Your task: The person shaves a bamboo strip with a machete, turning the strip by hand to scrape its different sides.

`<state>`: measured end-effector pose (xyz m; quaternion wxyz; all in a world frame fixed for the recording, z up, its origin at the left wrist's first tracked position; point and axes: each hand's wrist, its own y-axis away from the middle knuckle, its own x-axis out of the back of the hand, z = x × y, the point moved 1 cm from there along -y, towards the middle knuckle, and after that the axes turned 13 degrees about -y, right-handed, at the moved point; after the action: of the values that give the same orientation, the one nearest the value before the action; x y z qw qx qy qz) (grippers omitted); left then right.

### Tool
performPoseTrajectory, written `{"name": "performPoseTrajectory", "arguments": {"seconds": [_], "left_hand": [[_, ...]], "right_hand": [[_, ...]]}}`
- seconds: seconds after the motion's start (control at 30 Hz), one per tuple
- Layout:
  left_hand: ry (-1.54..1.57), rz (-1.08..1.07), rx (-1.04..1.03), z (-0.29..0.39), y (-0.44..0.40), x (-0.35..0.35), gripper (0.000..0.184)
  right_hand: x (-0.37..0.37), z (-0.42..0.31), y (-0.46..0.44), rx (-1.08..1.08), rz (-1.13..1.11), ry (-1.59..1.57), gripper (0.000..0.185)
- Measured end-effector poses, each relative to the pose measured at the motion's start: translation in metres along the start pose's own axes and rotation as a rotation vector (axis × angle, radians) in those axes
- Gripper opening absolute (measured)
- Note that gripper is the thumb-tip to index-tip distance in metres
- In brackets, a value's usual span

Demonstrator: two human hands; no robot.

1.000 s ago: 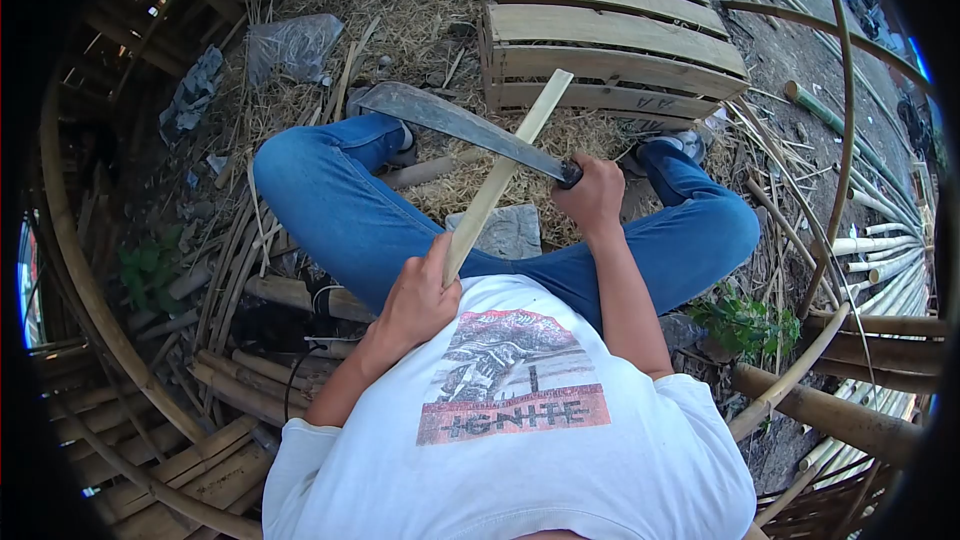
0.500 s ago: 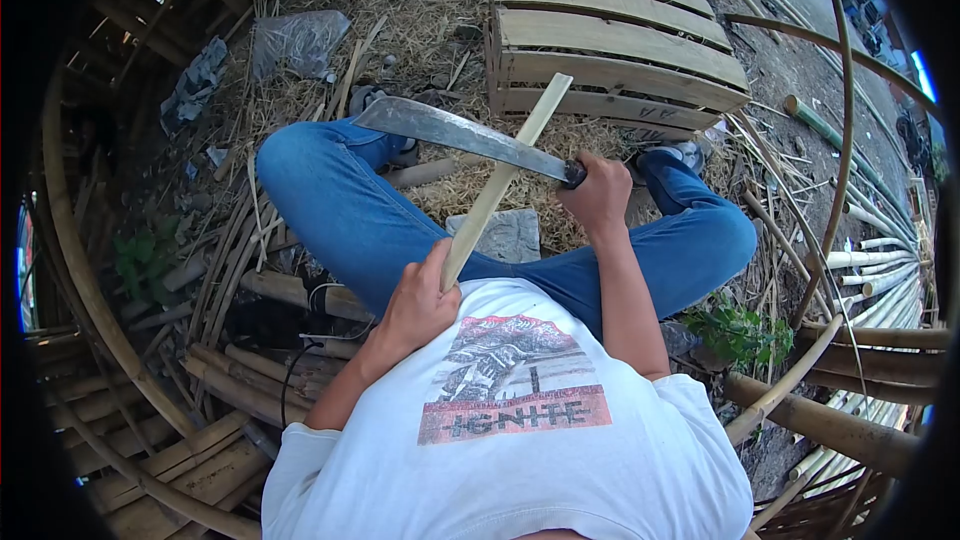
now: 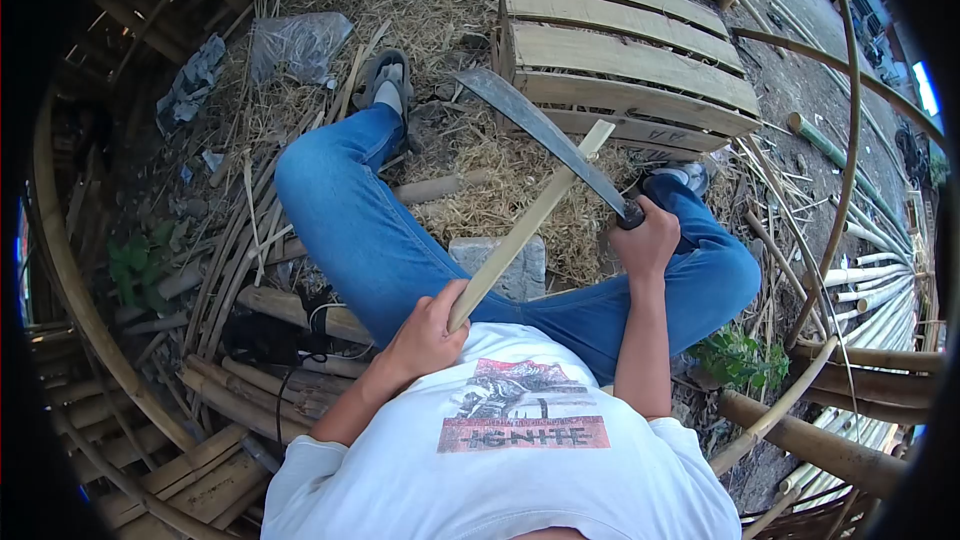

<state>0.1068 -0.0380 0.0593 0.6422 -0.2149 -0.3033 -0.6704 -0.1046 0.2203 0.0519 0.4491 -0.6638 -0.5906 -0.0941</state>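
Observation:
My left hand point(image 3: 428, 333) is closed around the lower end of a pale bamboo strip point(image 3: 520, 232), near my shirt. The strip slants up and to the right, away from me. In my right hand point(image 3: 645, 237) is the dark handle of a machete point(image 3: 545, 130), its long blade pointing up and to the left. The blade crosses over the strip near its far end, where a small raised curl point(image 3: 592, 155) shows. Below the strip, a grey stone block point(image 3: 505, 265) lies on the ground between my legs.
A slatted wooden crate point(image 3: 630, 55) stands ahead, beyond the blade. Plastic sheeting point(image 3: 300, 45) lies on straw at the upper left. Bamboo poles point(image 3: 270, 395) lie at the left, and a curved bamboo pole point(image 3: 850, 160) rises at the right.
My right hand and the machete have moved right and toward me, and the blade is steeper. The strip's far end has shifted right and down. My left-side foot has moved outward.

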Motion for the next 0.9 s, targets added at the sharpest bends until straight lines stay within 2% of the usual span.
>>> {"name": "performPoseTrajectory", "arguments": {"seconds": [0.2, 0.33, 0.5, 0.73, 0.9], "left_hand": [[0.123, -0.032, 0.020, 0.002, -0.014, -0.006, 0.042], [0.208, 0.042, -0.089, -0.010, -0.018, -0.007, 0.042], [0.178, 0.047, -0.086, -0.016, -0.021, 0.014, 0.040], [0.207, 0.140, -0.084, -0.012, -0.027, 0.030, 0.039], [0.181, 0.239, 0.012, -0.015, -0.032, 0.005, 0.035]], "right_hand": [[-0.002, 0.000, 0.014, -0.112, -0.042, -0.016, 0.014], [-0.005, -0.018, 0.023, -0.174, -0.093, -0.117, 0.024], [-0.006, -0.045, 0.023, -0.242, -0.119, -0.187, 0.033], [-0.014, -0.068, 0.002, -0.119, -0.219, -0.190, 0.026], [-0.048, -0.056, -0.012, -0.087, -0.305, -0.206, 0.015]]}}
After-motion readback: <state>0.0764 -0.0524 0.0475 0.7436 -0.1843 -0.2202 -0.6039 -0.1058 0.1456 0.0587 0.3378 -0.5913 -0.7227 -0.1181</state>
